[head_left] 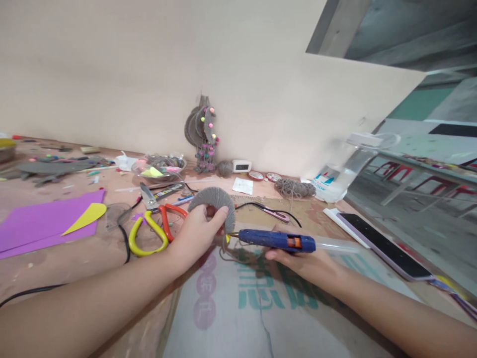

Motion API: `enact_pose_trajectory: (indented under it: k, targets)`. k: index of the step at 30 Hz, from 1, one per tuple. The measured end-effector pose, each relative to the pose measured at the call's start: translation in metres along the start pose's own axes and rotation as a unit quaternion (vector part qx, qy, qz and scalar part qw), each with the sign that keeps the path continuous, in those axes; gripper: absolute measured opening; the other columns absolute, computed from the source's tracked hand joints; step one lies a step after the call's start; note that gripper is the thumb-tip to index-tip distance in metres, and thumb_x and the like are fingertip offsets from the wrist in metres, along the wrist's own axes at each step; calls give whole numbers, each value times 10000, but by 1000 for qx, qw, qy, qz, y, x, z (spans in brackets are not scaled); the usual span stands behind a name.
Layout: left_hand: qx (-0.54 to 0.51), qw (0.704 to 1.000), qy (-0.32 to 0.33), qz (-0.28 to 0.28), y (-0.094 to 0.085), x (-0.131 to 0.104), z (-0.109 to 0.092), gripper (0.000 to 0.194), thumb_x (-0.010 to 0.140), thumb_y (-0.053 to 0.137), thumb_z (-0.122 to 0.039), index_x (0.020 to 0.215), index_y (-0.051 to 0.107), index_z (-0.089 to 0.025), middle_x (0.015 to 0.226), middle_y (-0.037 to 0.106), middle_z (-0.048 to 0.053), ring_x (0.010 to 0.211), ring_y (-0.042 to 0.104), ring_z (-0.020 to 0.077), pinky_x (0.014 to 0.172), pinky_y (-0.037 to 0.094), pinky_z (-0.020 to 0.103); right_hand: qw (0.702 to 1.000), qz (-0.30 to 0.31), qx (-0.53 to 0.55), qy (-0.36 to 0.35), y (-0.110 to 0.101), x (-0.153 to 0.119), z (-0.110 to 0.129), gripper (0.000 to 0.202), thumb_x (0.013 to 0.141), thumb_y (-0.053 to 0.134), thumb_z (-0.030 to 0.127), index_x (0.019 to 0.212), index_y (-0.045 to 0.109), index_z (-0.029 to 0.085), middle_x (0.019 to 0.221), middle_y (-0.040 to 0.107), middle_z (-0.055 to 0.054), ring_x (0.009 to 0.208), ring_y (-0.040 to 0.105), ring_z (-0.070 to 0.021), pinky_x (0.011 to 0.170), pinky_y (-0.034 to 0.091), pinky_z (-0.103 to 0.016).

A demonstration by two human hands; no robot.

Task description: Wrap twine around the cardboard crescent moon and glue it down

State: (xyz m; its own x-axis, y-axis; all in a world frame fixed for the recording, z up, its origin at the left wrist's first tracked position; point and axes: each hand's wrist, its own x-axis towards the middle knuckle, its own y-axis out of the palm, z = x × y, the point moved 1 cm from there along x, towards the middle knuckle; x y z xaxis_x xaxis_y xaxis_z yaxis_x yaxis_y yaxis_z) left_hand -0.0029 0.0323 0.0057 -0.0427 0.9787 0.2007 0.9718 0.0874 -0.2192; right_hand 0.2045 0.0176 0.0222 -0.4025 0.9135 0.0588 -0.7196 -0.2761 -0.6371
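Observation:
My left hand (199, 233) pinches a curved piece wrapped in grey yarn (216, 198), held above the printed board. My right hand (298, 256) is closed around the handle of a blue glue gun (278, 239), with a clear glue stick (337, 244) coming out of its rear. The gun's metal tip touches or nearly touches the lower end of the wrapped piece, by a small yellow bit (228, 238). A loose strand of grey yarn (236, 259) hangs below.
Scissors with yellow and red handles (149, 233) lie beside my left hand. Purple sheets (48, 223) are at the left, a phone (385, 245) at the right. Grey yarn (294, 188), a clear pitcher (335, 176) and a hanging grey ornament (203, 132) stand toward the wall.

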Motion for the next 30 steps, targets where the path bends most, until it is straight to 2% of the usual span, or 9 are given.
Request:
enact_pose_trajectory:
  k: [5, 10, 20, 27, 30]
  targets:
    - [5, 1000, -10, 6, 0, 2, 2, 298, 776, 507, -359, 542, 521, -174, 467, 532, -33, 456, 500, 117, 476, 360, 222, 999, 3, 28, 16, 0, 1, 0, 263, 680, 647, 421, 664, 523, 190, 597, 528, 13, 571, 496, -129, 535, 426, -244]
    - [0, 1000, -10, 4, 0, 2, 2, 308, 784, 504, -351, 532, 515, -174, 452, 526, -36, 433, 487, 108, 451, 346, 218, 1000, -16, 20, 16, 0, 1, -4, 282, 685, 646, 424, 646, 494, 189, 573, 459, 35, 526, 438, -105, 484, 374, -227]
    - [13, 1000, -21, 2, -1, 1, 3, 317, 790, 496, -384, 557, 511, -170, 476, 531, -36, 451, 489, 108, 479, 359, 223, 998, -17, 42, 45, -1, 0, -1, 287, 671, 642, 430, 631, 471, 202, 580, 454, 28, 542, 448, -121, 507, 390, -242]
    - [30, 999, -26, 3, -1, 2, 4, 344, 798, 483, -404, 546, 496, -169, 486, 528, -32, 475, 496, 106, 496, 361, 218, 997, -21, 38, 57, -2, 0, 1, 267, 670, 644, 403, 633, 486, 192, 580, 490, 34, 541, 475, -110, 517, 421, -227]
    - [30, 999, -21, 2, -1, 2, 3, 342, 800, 483, -392, 542, 496, -168, 476, 525, -34, 477, 501, 105, 505, 365, 215, 998, -24, 36, 56, -2, 0, -4, 256, 671, 653, 404, 670, 511, 191, 626, 545, 18, 585, 523, -130, 573, 455, -254]
